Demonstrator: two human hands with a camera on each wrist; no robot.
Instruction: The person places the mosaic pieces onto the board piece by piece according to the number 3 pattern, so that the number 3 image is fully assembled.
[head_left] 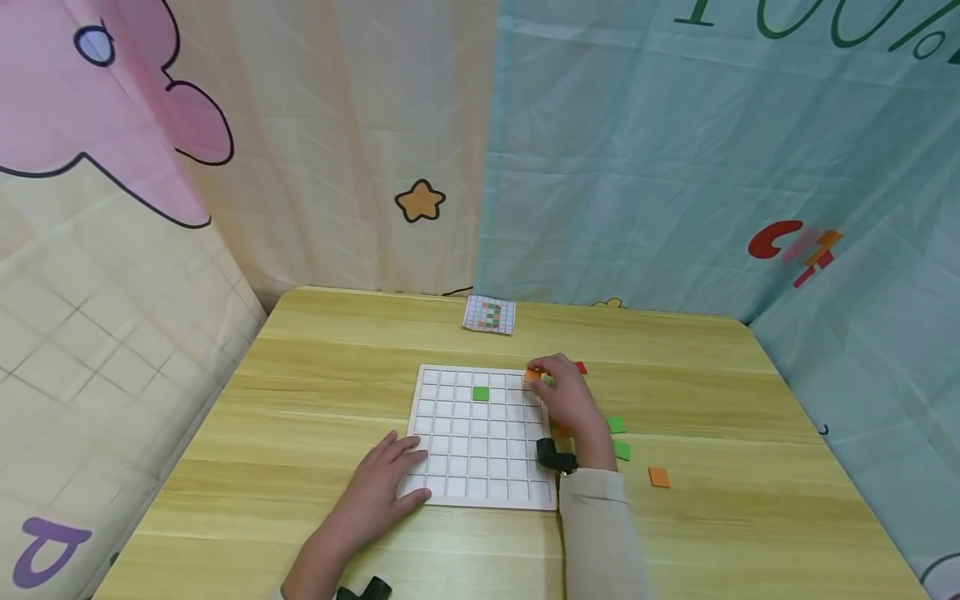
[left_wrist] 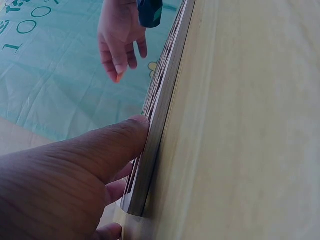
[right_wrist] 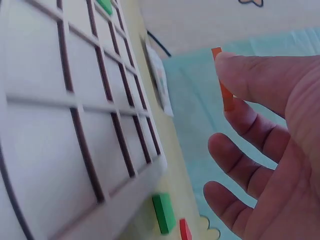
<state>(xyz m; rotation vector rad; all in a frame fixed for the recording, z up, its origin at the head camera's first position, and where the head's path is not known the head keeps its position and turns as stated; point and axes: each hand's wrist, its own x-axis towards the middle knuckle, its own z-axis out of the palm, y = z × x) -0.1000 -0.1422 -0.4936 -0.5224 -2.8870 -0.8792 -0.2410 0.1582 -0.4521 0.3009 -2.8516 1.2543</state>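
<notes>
A white grid board (head_left: 477, 448) lies flat on the wooden table. One green square tile (head_left: 481, 393) sits in a cell near its far side. My right hand (head_left: 567, 402) is above the board's far right corner, pinching an orange square tile (right_wrist: 224, 82) between thumb and index finger. In the right wrist view the tile is held on edge, raised above the board, and the other fingers are loosely bent. My left hand (head_left: 375, 492) rests at the board's near left edge with fingers spread, the thumb (left_wrist: 127, 137) touching the rim in the left wrist view.
Right of the board lie loose green tiles (head_left: 616, 425), an orange tile (head_left: 659, 477) and a red tile (head_left: 581, 367), some partly behind the right hand. A small card (head_left: 489, 315) with a printed coloured grid lies at the table's back edge. Printed curtains (head_left: 637, 167) hang behind.
</notes>
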